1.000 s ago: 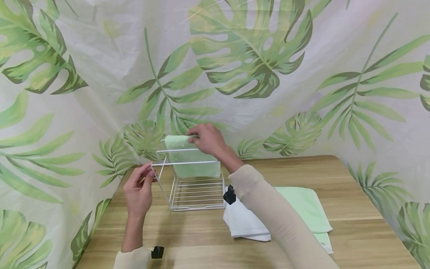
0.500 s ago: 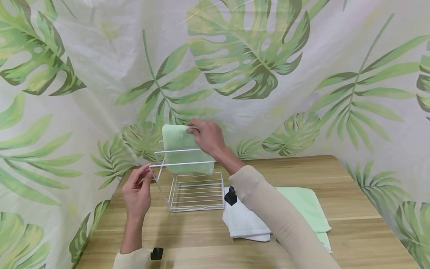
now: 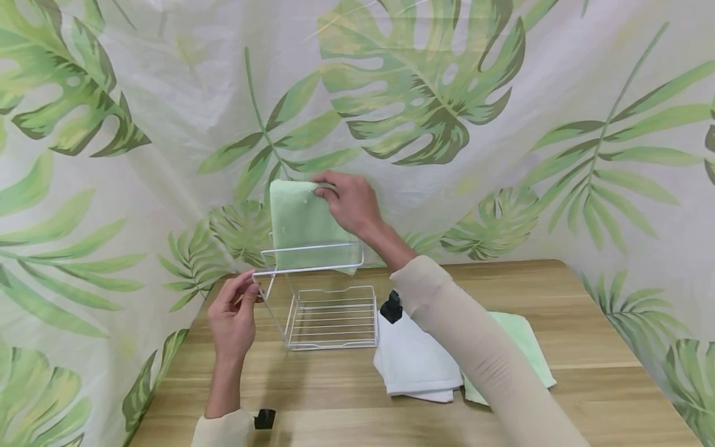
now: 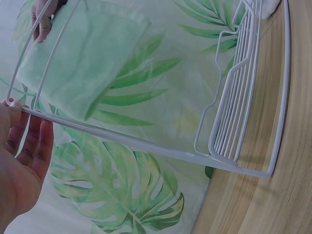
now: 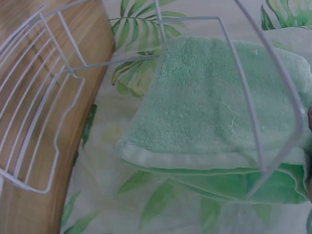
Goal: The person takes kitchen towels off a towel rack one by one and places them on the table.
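Observation:
A folded light-green towel [image 3: 304,217] hangs from my right hand [image 3: 354,202], whose thumb and fingers pinch its upper edge. It is raised behind the top bars of a white wire rack [image 3: 335,344], and its lower edge hangs above the rack's bottom shelf. My left hand [image 3: 231,316] pinches the rack's upper left front corner between thumb and fingers. In the left wrist view, the fingers [image 4: 34,151] wrap the white bar. The right wrist view shows the towel [image 5: 209,97] folded in layers behind the bars, with only a sliver of the hand at the right edge.
Right of the rack lie folded white towels [image 3: 416,366] on the wooden table [image 3: 592,385]. Another light-green towel [image 3: 527,344] lies beyond them, partly hidden by the right sleeve [image 3: 475,347]. A leaf-printed curtain [image 3: 167,74] hangs behind the table.
My right hand has lifted the green towel upward, so it now rises well above the rack's top bars. The left hand keeps its hold on the rack corner.

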The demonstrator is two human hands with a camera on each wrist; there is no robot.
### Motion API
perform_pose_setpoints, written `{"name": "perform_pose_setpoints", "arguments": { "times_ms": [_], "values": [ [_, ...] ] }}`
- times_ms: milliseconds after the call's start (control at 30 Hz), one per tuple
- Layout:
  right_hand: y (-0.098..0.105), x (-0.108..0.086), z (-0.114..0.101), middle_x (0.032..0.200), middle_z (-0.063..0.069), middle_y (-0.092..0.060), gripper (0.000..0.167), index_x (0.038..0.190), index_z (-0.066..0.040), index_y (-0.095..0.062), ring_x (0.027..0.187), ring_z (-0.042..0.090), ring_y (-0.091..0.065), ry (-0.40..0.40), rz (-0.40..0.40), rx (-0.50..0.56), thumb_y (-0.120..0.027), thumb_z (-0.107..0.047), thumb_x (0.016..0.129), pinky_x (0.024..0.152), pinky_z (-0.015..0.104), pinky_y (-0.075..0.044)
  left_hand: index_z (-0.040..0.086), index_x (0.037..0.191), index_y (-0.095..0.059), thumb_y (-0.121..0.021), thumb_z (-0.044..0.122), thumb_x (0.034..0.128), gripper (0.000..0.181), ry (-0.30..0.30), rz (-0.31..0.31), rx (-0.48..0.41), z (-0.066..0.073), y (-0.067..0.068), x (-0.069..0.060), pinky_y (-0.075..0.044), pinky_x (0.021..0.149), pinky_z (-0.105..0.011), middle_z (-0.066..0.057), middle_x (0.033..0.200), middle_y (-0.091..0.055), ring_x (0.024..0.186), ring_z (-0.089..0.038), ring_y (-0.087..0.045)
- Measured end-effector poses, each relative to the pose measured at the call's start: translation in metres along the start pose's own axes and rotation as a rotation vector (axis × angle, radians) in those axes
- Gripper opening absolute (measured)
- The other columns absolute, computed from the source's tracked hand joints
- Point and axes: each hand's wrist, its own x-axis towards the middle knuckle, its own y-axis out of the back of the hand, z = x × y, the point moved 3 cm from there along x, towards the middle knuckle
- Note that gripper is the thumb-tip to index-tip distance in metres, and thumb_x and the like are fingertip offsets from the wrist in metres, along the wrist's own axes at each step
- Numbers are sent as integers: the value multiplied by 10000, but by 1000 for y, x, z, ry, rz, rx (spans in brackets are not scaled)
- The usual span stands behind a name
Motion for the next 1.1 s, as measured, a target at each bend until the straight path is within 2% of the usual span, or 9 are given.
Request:
{"name": "perform_pose_setpoints", "arguments": {
  "times_ms": [100, 267, 400, 567, 667, 733, 800, 967, 1100],
  "values": [
    [9, 6, -2, 1173, 12, -826, 238, 1221, -180, -813, 731, 170, -688, 16, 14, 12, -743, -263, 1009, 654, 299, -533, -201, 1213, -673, -627, -221, 956, 262, -4, -4, 3, -2, 1, 0, -648, 688, -122, 79, 991, -701, 856, -17, -722],
    [24, 15, -6, 1087, 34, -836, 248, 1231, -167, -807, 564, 152, -430, 47, 47, 24, -739, -264, 1013, 558, 233, -314, -194, 1216, -675, -629, -216, 959, 263, 3, -1, 13, -3, 1, 0, -650, 686, -127, 95, 994, -703, 849, -22, -721],
    [36, 20, -8, 1083, 38, -835, 243, 1229, -161, -804, 515, 113, -330, 67, 90, 58, -741, -255, 1015, 528, 226, -239, -187, 1218, -680, -630, -212, 960, 264, 10, 3, 21, -2, 1, 0, -651, 687, -129, 110, 994, -701, 850, -22, -722],
    [49, 26, -11, 1155, 52, -827, 233, 1196, -121, -809, 523, 127, -351, 83, 173, 116, -774, -224, 990, 562, 222, -324, -191, 1215, -678, -625, -211, 965, 256, 6, 1, 7, -1, 1, 0, -649, 689, -125, 99, 983, -701, 858, -38, -724],
    [58, 29, -12, 1143, 68, -827, 225, 1179, -92, -811, 677, 144, -651, 88, 222, 171, -789, -194, 980, 716, 192, -531, -202, 1209, -673, -627, -210, 965, 249, 0, 1, -13, -1, 0, 0, -647, 689, -121, 82, 977, -709, 861, -49, -728],
    [64, 31, -14, 1140, 83, -825, 224, 1177, -71, -810, 903, 175, -778, 93, 251, 211, -794, -171, 977, 870, 209, -610, -206, 1204, -670, -627, -213, 963, 246, -5, 1, -26, -1, 0, 0, -645, 688, -118, 73, 975, -712, 861, -55, -732],
    [70, 32, -16, 1142, 95, -823, 224, 1177, -53, -808, 1098, 198, -791, 93, 271, 250, -794, -154, 977, 949, 230, -633, -215, 1202, -664, -626, -215, 962, 243, -6, 0, -29, -1, 1, 0, -645, 688, -118, 61, 976, -714, 861, -56, -734],
    [88, 36, -22, 1171, 111, -815, 232, 1178, -35, -807, 1120, 206, -781, 91, 278, 282, -803, -137, 969, 956, 181, -606, -208, 1206, -671, -636, -196, 967, 241, 12, 4, 10, -1, 0, 0, -652, 691, -130, 69, 980, -711, 852, -50, -733],
    [105, 39, -25, 1182, 87, -817, 225, 1178, -65, -814, 1127, 182, -778, 82, 217, 244, -805, -143, 968, 967, 198, -603, -193, 1208, -682, -638, -200, 963, 249, 11, 6, 2, -1, 0, 0, -650, 685, -128, 77, 981, -711, 847, -39, -730]
  ]
}}
